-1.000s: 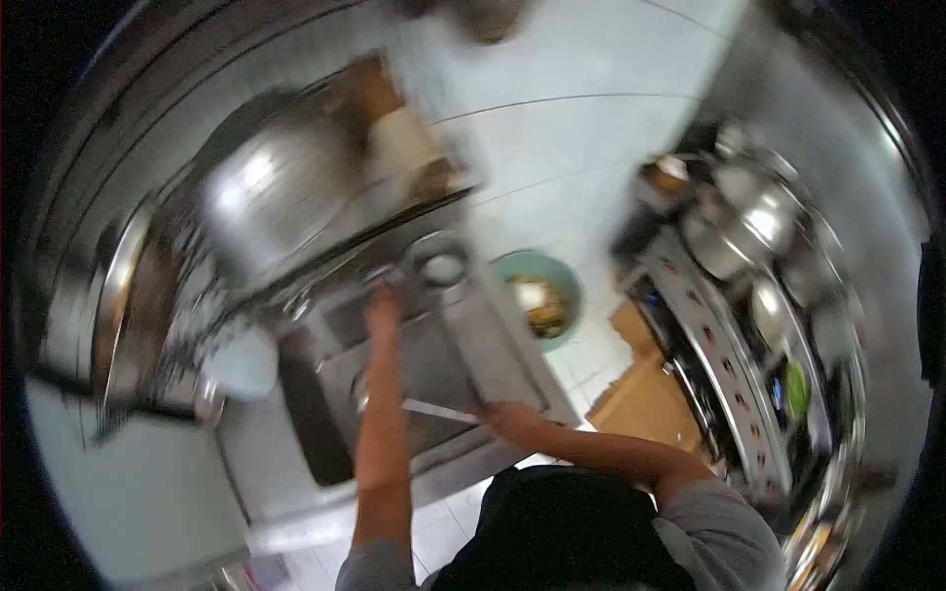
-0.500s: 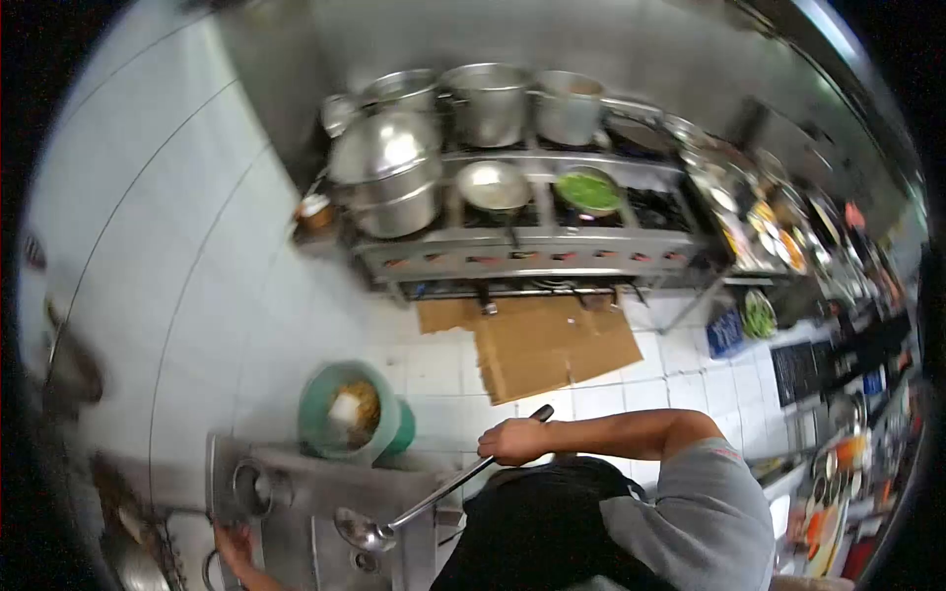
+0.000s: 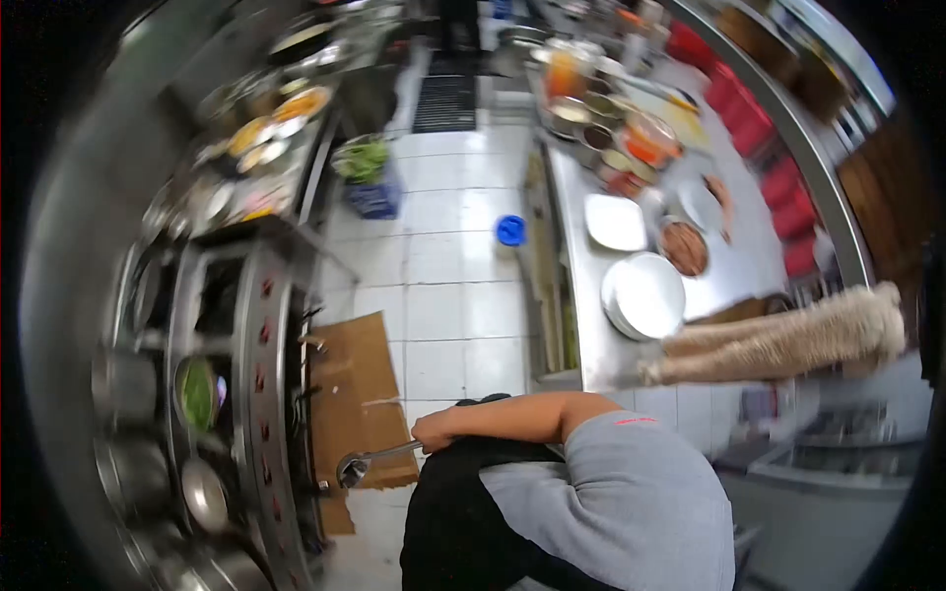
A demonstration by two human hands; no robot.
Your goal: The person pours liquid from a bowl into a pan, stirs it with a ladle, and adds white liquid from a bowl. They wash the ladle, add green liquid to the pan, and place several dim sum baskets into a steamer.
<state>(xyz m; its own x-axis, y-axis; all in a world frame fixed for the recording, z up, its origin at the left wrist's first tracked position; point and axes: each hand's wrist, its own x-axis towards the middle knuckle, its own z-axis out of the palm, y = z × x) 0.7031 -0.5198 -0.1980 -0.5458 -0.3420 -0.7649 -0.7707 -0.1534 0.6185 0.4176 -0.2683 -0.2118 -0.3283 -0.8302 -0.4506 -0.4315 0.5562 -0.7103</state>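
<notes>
My right hand (image 3: 432, 432) is closed around the handle of a metal ladle (image 3: 353, 470), held in front of my body above the floor. The ladle's bowl points left, over a flattened sheet of cardboard (image 3: 357, 369). My left hand is out of view. To the left is the stove (image 3: 258, 345), with a pan of green food (image 3: 198, 393) and a light-coloured pan (image 3: 205, 495) on it.
On the right, a steel counter (image 3: 603, 362) bears stacked white plates (image 3: 650, 295), a square plate (image 3: 616, 222) and a bowl of brown food (image 3: 684, 248). A beige towel (image 3: 778, 340) hangs near its end. A blue-lidded container (image 3: 510, 230) and a blue crate (image 3: 374, 201) stand on the floor.
My view has swung right, from sink and stove to the aisle and counter. My left hand, earlier at the sink, has left the view. My right hand still holds the ladle.
</notes>
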